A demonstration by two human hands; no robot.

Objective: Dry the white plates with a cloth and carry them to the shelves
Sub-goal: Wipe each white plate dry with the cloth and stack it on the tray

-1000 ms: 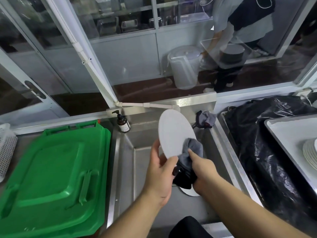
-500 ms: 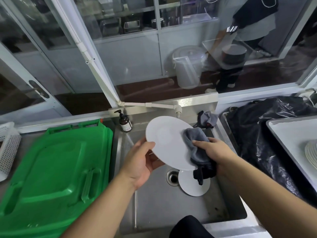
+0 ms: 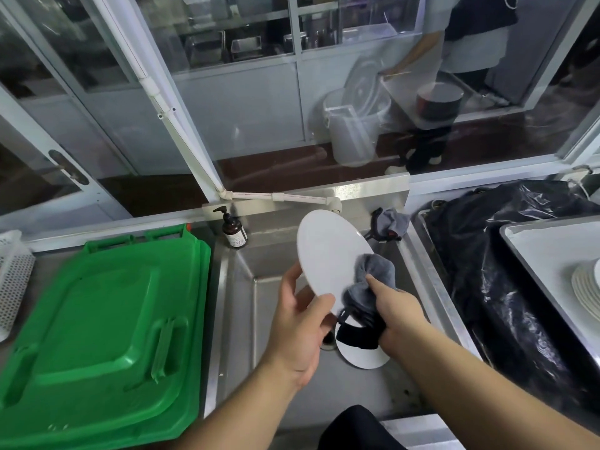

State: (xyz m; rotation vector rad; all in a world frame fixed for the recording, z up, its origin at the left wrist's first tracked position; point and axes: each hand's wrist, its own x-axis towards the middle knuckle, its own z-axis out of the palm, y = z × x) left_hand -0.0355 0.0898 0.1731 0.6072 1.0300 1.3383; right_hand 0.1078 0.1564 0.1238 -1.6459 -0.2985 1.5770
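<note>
My left hand (image 3: 300,315) is gripping the white plate (image 3: 331,258) by its lower edge, tilted up over the sink (image 3: 259,336). My right hand (image 3: 394,315) has the grey cloth (image 3: 373,280) bunched against the plate's face. A second plate (image 3: 362,354) lies in the sink, mostly hidden behind the cloth. The plate stack (image 3: 587,287) on the right is cut off by the frame.

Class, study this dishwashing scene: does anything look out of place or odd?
One white plate lies flat on the sink floor by the drain, while the left hand and right hand dry another plate with a cloth.
</note>
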